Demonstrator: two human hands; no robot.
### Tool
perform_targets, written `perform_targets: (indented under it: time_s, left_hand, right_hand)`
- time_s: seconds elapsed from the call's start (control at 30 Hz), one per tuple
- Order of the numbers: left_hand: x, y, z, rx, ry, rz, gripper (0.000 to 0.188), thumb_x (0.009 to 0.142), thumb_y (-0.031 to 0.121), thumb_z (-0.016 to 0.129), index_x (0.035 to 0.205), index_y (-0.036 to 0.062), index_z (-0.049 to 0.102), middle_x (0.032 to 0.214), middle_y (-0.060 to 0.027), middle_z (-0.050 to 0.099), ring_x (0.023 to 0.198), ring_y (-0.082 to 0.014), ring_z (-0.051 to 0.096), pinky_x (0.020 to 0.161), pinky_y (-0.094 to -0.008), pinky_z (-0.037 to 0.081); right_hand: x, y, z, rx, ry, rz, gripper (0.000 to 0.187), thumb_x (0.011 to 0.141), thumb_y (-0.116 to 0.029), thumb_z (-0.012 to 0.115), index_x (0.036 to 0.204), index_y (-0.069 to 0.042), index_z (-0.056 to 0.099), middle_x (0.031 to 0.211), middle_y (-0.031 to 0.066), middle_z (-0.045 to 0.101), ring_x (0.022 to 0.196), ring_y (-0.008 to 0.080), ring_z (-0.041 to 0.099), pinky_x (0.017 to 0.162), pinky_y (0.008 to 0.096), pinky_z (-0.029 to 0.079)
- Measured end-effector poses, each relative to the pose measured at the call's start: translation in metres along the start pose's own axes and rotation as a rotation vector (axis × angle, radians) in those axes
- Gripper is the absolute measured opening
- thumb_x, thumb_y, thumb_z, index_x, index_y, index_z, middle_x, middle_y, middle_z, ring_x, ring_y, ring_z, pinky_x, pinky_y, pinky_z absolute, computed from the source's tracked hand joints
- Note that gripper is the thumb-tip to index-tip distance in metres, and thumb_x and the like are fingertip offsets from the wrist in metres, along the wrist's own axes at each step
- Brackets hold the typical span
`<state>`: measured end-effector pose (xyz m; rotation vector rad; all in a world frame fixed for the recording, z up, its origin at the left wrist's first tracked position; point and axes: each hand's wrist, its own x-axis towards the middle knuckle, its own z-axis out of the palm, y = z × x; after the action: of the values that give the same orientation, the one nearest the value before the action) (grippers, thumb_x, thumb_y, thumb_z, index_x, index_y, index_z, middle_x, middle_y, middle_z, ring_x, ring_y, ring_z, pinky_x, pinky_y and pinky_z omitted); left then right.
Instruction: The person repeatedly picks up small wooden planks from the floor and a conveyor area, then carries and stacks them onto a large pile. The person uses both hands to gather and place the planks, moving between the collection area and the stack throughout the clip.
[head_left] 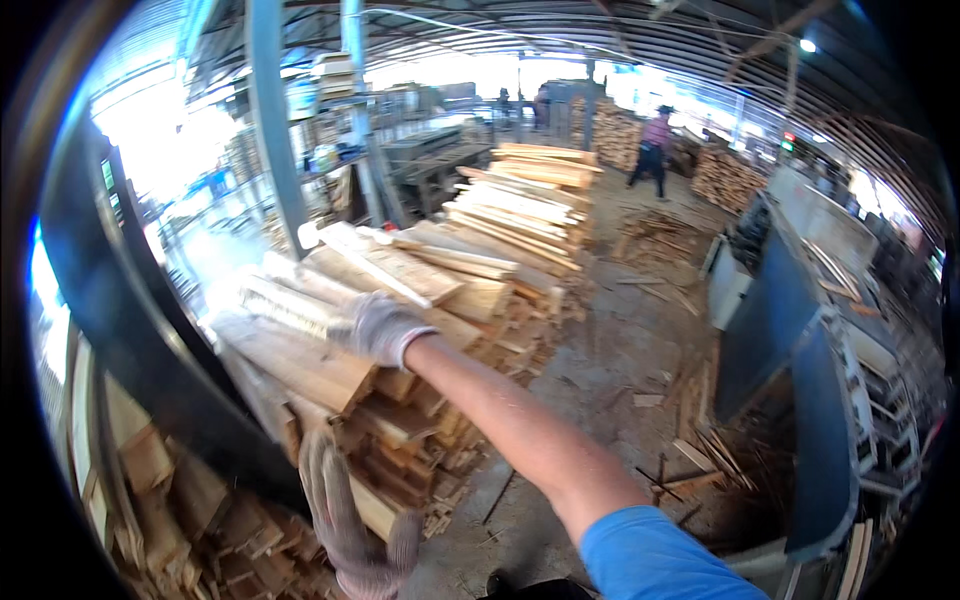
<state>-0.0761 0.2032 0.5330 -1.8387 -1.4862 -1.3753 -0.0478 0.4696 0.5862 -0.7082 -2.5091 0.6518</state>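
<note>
My right hand (385,332), in a pale work glove, reaches across to a stack of sawn timber. Its fingers are bent over the near end of a rough-edged wooden board (288,303) on top; motion blurs the fingertips. Lower down, my left hand (350,520), gloved too, is held up with its fingers stretched and thumb apart, holding nothing. It is close to the stack's near end, beside a wide plank (300,358). More planks (400,268) lie at uneven angles over the top of the pile.
A dark metal post (150,300) stands left of the stack, with offcuts (190,510) below it. A blue metal machine (770,320) is on the right. Wood scraps (660,240) litter the floor. Farther back, a person (655,150) is near stacked wood (725,180).
</note>
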Motion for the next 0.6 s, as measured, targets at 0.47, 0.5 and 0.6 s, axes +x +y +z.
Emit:
perform_targets:
  time_s: [0.47, 0.5, 0.6]
  left_hand:
    - [-0.242, 0.015, 0.113, -0.499, -0.9, -0.069, 0.045, 0.091, 0.028, 0.071, 0.127, 0.0034, 0.065, 0.12, -0.0203, 0.068, 0.11, -0.0394, 0.064, 0.097, -0.0465, 0.051]
    - [-0.261, 0.022, 0.128, -0.549, -0.938, -0.007, 0.045, 0.091, 0.029, 0.072, 0.127, 0.0035, 0.065, 0.119, -0.02, 0.069, 0.109, -0.0388, 0.065, 0.096, -0.0466, 0.051]
    - [-0.304, 0.02, 0.134, -0.519, -1.096, 0.065, 0.047, 0.09, 0.03, 0.072, 0.128, 0.0039, 0.065, 0.116, -0.019, 0.07, 0.109, -0.0384, 0.065, 0.097, -0.0468, 0.051]
  right_hand:
    - [-0.55, 0.144, 0.269, 0.187, -0.112, 1.126, 0.067, 0.101, -0.058, 0.043, 0.147, -0.008, 0.048, 0.15, 0.0181, 0.049, 0.14, 0.0367, 0.044, 0.114, 0.0472, 0.037]
    - [-0.685, 0.161, 0.332, 0.212, -0.372, 1.104, 0.069, 0.099, -0.062, 0.045, 0.141, -0.009, 0.053, 0.14, 0.0173, 0.058, 0.129, 0.0333, 0.055, 0.107, 0.0464, 0.042]
    - [-0.904, 0.068, 0.401, 0.363, -0.847, 1.599, 0.063, 0.099, -0.059, 0.047, 0.137, -0.01, 0.057, 0.134, 0.0163, 0.061, 0.122, 0.0298, 0.06, 0.101, 0.043, 0.045]
